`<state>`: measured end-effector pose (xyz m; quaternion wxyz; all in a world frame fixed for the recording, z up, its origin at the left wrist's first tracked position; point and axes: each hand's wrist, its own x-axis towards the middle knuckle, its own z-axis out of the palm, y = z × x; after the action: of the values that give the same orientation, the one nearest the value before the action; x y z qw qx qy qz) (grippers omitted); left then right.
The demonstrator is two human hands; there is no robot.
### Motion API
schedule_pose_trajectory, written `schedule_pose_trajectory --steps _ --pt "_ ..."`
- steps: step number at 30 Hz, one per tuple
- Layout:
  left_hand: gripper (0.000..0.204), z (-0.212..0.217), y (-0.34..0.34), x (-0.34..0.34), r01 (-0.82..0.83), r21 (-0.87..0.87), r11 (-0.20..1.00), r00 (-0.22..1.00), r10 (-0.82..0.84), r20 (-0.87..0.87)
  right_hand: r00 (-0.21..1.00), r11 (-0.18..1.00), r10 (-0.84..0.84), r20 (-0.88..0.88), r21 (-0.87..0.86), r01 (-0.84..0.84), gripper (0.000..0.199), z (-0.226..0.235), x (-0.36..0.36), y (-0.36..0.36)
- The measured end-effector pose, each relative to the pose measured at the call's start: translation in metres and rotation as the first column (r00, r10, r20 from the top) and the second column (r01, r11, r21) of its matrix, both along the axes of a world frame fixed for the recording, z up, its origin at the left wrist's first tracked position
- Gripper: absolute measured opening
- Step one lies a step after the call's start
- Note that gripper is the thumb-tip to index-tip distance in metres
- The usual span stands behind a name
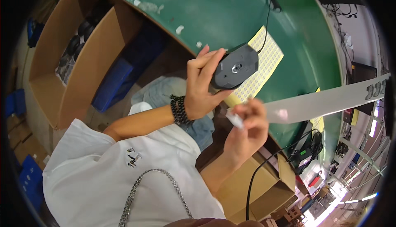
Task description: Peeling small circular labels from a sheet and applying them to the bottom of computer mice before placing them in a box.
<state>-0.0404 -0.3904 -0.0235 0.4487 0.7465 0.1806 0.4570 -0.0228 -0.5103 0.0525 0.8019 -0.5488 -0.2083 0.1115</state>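
Note:
My left hand (201, 87) is closed around a black computer mouse (242, 58), its underside turned up with the sensor opening showing. The mouse's cable (267, 25) runs away over the green table. Close below it, my right hand (249, 130) pinches a small white piece (234, 119) between thumb and fingers; motion smears it, so I cannot tell whether it is paper, a wipe or a label. A yellow-edged sheet of small stickers (269, 60) lies on the table, partly behind the mouse and my hands.
The green table (218, 8) carries scraps near its edge. At left stands a cardboard box (88, 66) with dark mice inside, beside a blue crate (117, 80). A pale flat strip (321, 103) reaches in from the right. Below it are an open cardboard box (247, 185) and a black cable (258, 169).

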Motion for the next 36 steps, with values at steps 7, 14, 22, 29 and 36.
schedule_pose_trajectory --steps 7,14,22,29,36 --pt "0.082 -0.025 -0.006 0.015 -0.033 0.078 0.996 0.993 0.023 0.117 0.989 0.926 -0.118 -0.089 -0.37 0.077 0.029 -0.002 0.031 0.025" --pt "0.092 -0.041 -0.007 0.016 -0.105 0.203 0.974 0.99 0.083 0.114 0.991 0.927 -0.125 -0.047 -0.361 0.1 0.042 -0.008 0.055 0.03" --pt "0.08 -0.045 -0.012 0.023 -0.188 0.15 0.971 0.97 0.16 0.182 0.992 0.931 -0.126 -0.013 -0.348 0.113 0.04 -0.01 0.065 0.034" --pt "0.078 -0.044 -0.012 0.023 -0.178 0.164 0.97 0.977 0.155 0.145 0.985 0.914 -0.17 0.008 -0.372 0.161 0.043 -0.009 0.065 0.039" --pt "0.078 -0.047 -0.013 0.018 -0.163 0.157 0.974 0.983 0.146 0.113 0.984 0.915 -0.179 0.009 -0.365 0.169 0.044 -0.009 0.061 0.041"
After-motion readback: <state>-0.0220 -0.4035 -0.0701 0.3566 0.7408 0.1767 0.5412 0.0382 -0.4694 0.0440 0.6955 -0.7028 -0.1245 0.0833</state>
